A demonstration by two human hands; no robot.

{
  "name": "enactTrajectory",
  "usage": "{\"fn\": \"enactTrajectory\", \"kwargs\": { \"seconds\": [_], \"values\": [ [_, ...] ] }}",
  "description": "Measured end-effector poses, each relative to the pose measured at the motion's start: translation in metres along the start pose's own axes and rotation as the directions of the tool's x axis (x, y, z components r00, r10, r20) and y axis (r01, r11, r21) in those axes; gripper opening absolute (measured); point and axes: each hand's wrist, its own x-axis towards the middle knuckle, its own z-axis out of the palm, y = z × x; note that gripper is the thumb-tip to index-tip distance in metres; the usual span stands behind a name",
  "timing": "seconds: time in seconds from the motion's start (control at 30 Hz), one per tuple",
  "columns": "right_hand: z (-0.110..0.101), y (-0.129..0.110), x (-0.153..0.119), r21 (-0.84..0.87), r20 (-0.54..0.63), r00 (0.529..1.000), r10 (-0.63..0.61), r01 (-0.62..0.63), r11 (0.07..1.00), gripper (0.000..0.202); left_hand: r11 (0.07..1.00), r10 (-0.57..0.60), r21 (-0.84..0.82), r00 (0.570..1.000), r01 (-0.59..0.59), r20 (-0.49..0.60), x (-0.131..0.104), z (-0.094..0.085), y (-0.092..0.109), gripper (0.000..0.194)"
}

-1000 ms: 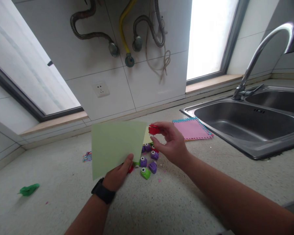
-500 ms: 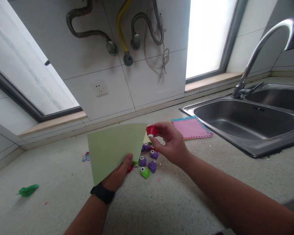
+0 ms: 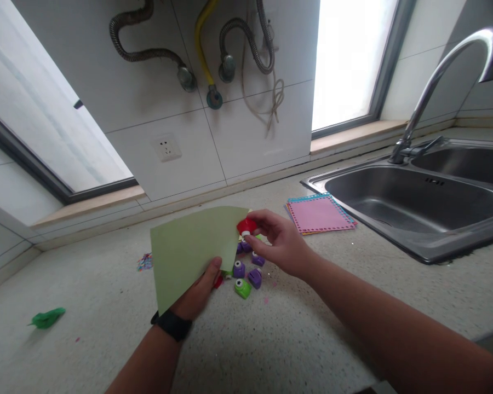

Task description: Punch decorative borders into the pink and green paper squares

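My left hand (image 3: pixel 203 287) pinches a sheet of pale green paper (image 3: pixel 193 246) at its lower edge, thumb on top and the other fingers hidden beneath. A red craft punch (image 3: pixel 245 225) with a white button is gripped between the thumb and fingers of my right hand (image 3: pixel 281 241). The punch meets the paper's right edge; whether the edge sits in its slot I cannot tell. Below lie several purple punches, one a purple punch (image 3: pixel 255 278), and a lime-green punch (image 3: pixel 242 288). Another red piece (image 3: pixel 218 282) shows partly behind my left thumb.
A stack of coloured sheets with punched borders, a pink sheet (image 3: pixel 322 213) on top, lies right of my hands beside the steel sink (image 3: pixel 427 254). Small paper bits (image 3: pixel 145 261) lie to the left. A crumpled green item (image 3: pixel 47 318) rests on the speckled counter (image 3: pixel 98 361).
My right hand has moved the red punch slightly left and down, onto the paper's right edge. The paper has tilted and shifted a little to the right in my left hand.
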Motion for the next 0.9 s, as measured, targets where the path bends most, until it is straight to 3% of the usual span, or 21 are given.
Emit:
{"fn": "enactTrajectory", "kwargs": {
  "seconds": [0.17, 0.37, 0.63, 0.9],
  "values": [
    [0.002, -0.004, 0.004, 0.127, 0.133, 0.941, 0.312, -0.329, 0.936, 0.023, 1.0, 0.01, -0.018, 0.999, -0.01, 0.041, -0.001, -0.002, -0.005, 0.04],
    [0.007, 0.0, 0.004, 0.083, 0.211, 0.833, 0.511, -0.537, 0.84, 0.026, 0.953, -0.014, -0.295, 0.984, 0.067, 0.18, -0.001, 0.003, -0.001, 0.043],
    [0.016, 0.013, -0.001, 0.233, 0.282, 0.758, 0.589, -0.649, 0.724, 0.024, 0.849, 0.019, -0.515, 0.966, 0.12, 0.257, -0.001, 0.006, 0.019, 0.039],
    [0.023, 0.015, -0.006, 0.185, 0.354, 0.707, 0.613, -0.695, 0.695, 0.027, 0.825, 0.054, -0.553, 0.957, 0.118, 0.286, -0.001, 0.007, 0.018, 0.036]
  ]
}}
